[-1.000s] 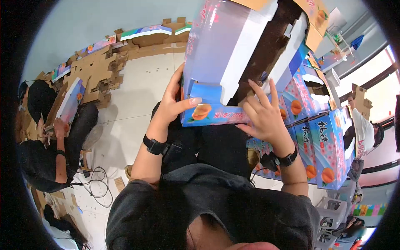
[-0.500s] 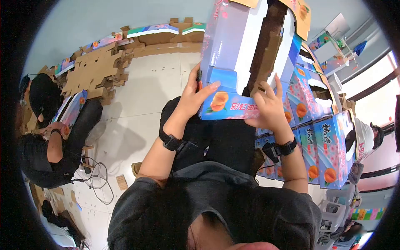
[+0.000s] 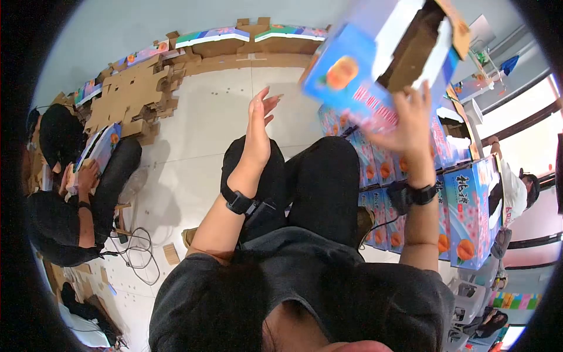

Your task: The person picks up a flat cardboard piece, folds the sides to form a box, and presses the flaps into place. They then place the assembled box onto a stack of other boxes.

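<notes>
A blue and lilac cardboard box (image 3: 360,61) with a printed peach is tilted at the upper right, its long top opening between white flaps showing a brown inside. My right hand (image 3: 409,120) is closed on its near lower edge, slightly blurred. My left hand (image 3: 257,130) stands apart from the box above my knee, fingers stretched out and holding nothing. Below and to the right of the held box are several similar peach-printed boxes (image 3: 469,199), stacked in rows; the held one hides part of them.
Flat brown cardboard sheets (image 3: 126,94) lie on the floor at the left. Printed cartons (image 3: 214,38) line the wall. A co-worker in black (image 3: 61,220) sits at the left handling a box; cables (image 3: 141,252) lie nearby. Another person (image 3: 516,193) is beyond the stack.
My left hand has let go of the box. My right hand has carried it up and to the right, and it has turned and tilted.
</notes>
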`<state>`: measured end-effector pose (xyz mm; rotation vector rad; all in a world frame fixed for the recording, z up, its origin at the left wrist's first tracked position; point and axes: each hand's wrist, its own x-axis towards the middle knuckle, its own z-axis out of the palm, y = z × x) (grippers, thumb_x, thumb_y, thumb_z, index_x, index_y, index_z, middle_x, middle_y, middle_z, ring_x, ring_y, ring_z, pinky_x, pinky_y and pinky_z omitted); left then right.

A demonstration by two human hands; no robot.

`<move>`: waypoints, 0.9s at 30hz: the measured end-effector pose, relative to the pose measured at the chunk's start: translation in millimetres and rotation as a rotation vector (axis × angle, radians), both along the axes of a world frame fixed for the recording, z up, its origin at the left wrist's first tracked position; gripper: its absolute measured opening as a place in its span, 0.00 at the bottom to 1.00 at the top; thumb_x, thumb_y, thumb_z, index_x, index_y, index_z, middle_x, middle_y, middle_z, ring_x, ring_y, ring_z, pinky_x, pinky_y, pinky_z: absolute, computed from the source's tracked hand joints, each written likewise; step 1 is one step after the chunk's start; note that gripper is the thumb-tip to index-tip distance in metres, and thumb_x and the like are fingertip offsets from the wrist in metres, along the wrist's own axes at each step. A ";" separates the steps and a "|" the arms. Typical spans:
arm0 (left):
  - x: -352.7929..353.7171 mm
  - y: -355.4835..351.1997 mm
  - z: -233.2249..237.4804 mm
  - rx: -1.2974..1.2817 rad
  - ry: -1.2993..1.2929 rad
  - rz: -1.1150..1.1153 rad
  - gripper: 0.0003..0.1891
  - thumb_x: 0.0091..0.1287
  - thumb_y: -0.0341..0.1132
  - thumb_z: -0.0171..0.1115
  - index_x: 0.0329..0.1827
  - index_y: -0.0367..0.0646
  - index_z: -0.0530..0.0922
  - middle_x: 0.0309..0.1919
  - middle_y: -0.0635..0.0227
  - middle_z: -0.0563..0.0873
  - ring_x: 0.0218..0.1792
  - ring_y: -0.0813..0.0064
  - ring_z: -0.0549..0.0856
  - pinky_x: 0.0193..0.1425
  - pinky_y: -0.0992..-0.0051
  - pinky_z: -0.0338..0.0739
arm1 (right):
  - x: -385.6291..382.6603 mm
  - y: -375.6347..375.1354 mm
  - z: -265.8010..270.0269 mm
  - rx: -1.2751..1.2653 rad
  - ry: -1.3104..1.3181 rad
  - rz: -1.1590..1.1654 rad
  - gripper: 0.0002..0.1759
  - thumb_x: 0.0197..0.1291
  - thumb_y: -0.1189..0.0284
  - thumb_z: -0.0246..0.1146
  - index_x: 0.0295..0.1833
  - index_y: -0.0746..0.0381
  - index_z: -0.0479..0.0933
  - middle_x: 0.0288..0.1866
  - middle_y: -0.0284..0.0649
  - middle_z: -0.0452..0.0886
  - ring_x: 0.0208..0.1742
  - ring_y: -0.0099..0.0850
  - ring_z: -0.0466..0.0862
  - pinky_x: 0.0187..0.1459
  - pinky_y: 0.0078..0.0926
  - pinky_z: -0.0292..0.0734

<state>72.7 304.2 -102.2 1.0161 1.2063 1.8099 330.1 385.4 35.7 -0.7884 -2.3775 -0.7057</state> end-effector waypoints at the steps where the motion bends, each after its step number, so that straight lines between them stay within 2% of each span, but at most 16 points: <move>1: -0.6 -0.7 -1.1 0.006 0.028 -0.016 0.35 0.77 0.61 0.29 0.74 0.43 0.63 0.65 0.54 0.75 0.70 0.59 0.70 0.74 0.57 0.58 | 2.0 3.8 15.2 0.025 -0.001 -0.053 0.37 0.33 0.46 0.75 0.43 0.63 0.77 0.41 0.45 0.80 0.54 0.46 0.77 0.74 0.63 0.50; 4: -2.0 0.5 -4.4 -0.009 0.052 -0.040 0.32 0.79 0.57 0.31 0.71 0.42 0.66 0.62 0.56 0.77 0.68 0.61 0.71 0.73 0.58 0.58 | 18.6 27.1 58.3 0.078 -0.007 -0.212 0.43 0.34 0.42 0.75 0.50 0.63 0.77 0.44 0.48 0.80 0.54 0.48 0.78 0.73 0.61 0.52; 8: -4.7 0.7 -7.8 -0.044 0.103 -0.050 0.31 0.79 0.56 0.31 0.66 0.43 0.72 0.62 0.58 0.78 0.67 0.64 0.72 0.73 0.60 0.60 | 41.1 51.7 107.0 -0.010 -0.042 -0.502 0.47 0.35 0.40 0.74 0.57 0.61 0.77 0.49 0.48 0.83 0.58 0.48 0.79 0.72 0.56 0.53; 9: -4.1 -0.8 -7.2 -0.021 0.109 -0.050 0.28 0.79 0.53 0.33 0.64 0.42 0.74 0.59 0.58 0.79 0.65 0.64 0.74 0.71 0.62 0.62 | 40.6 46.3 120.7 -0.108 0.000 -0.533 0.48 0.36 0.40 0.74 0.60 0.61 0.78 0.52 0.49 0.85 0.58 0.48 0.82 0.69 0.50 0.62; 10: -2.9 -1.6 -5.1 0.004 0.116 -0.049 0.26 0.80 0.49 0.36 0.61 0.40 0.76 0.57 0.57 0.80 0.63 0.65 0.75 0.70 0.64 0.63 | 51.3 57.9 131.2 -0.314 0.033 -0.564 0.49 0.37 0.40 0.74 0.60 0.64 0.78 0.50 0.50 0.86 0.52 0.47 0.85 0.61 0.42 0.73; 12: -3.3 -3.4 -3.1 0.037 0.167 -0.043 0.23 0.80 0.45 0.39 0.56 0.37 0.78 0.54 0.56 0.82 0.61 0.65 0.77 0.68 0.66 0.66 | 82.7 91.2 135.8 -0.563 0.131 -0.537 0.49 0.36 0.40 0.75 0.57 0.69 0.80 0.47 0.50 0.86 0.49 0.42 0.86 0.54 0.36 0.77; 15: -6.3 -7.6 -1.7 0.045 0.251 -0.041 0.22 0.80 0.43 0.41 0.52 0.36 0.80 0.51 0.56 0.83 0.58 0.63 0.78 0.67 0.68 0.67 | 104.7 116.7 138.3 -0.691 0.124 -0.582 0.50 0.36 0.38 0.74 0.54 0.71 0.81 0.46 0.49 0.86 0.48 0.39 0.85 0.54 0.35 0.77; 18: -9.1 -8.4 -2.4 0.038 0.251 -0.068 0.22 0.79 0.44 0.41 0.51 0.36 0.80 0.51 0.58 0.83 0.59 0.64 0.78 0.68 0.67 0.66 | 140.1 161.6 128.3 -0.658 -0.026 -0.741 0.50 0.37 0.34 0.71 0.51 0.72 0.82 0.44 0.50 0.86 0.46 0.40 0.85 0.51 0.35 0.77; 19: -10.5 -6.9 -6.4 0.042 0.263 -0.080 0.22 0.80 0.44 0.41 0.51 0.36 0.80 0.52 0.59 0.84 0.60 0.65 0.78 0.70 0.67 0.64 | 159.9 177.8 121.8 -0.669 -0.036 -0.716 0.53 0.38 0.31 0.68 0.50 0.73 0.82 0.44 0.52 0.85 0.46 0.41 0.85 0.51 0.36 0.77; 22: -9.3 -7.2 -8.6 0.043 0.233 -0.109 0.21 0.80 0.44 0.42 0.51 0.36 0.80 0.52 0.61 0.84 0.60 0.68 0.78 0.70 0.68 0.64 | 174.6 174.5 129.2 -0.756 -0.042 -0.782 0.40 0.50 0.43 0.72 0.49 0.74 0.83 0.45 0.44 0.85 0.46 0.33 0.82 0.50 0.31 0.76; 26: -8.5 -8.7 -5.4 0.047 0.178 -0.147 0.19 0.79 0.42 0.46 0.50 0.35 0.80 0.49 0.61 0.85 0.58 0.70 0.79 0.68 0.69 0.67 | 204.1 178.8 117.9 -0.634 -0.059 -0.882 0.50 0.43 0.34 0.70 0.50 0.75 0.81 0.47 0.49 0.84 0.48 0.37 0.83 0.50 0.35 0.77; 27: -8.8 -8.4 -5.4 0.049 0.177 -0.155 0.19 0.79 0.42 0.46 0.50 0.35 0.80 0.49 0.62 0.85 0.58 0.70 0.79 0.68 0.70 0.67 | 207.8 176.8 114.7 -0.701 -0.025 -0.873 0.54 0.40 0.33 0.71 0.52 0.78 0.79 0.47 0.52 0.84 0.49 0.38 0.83 0.50 0.36 0.77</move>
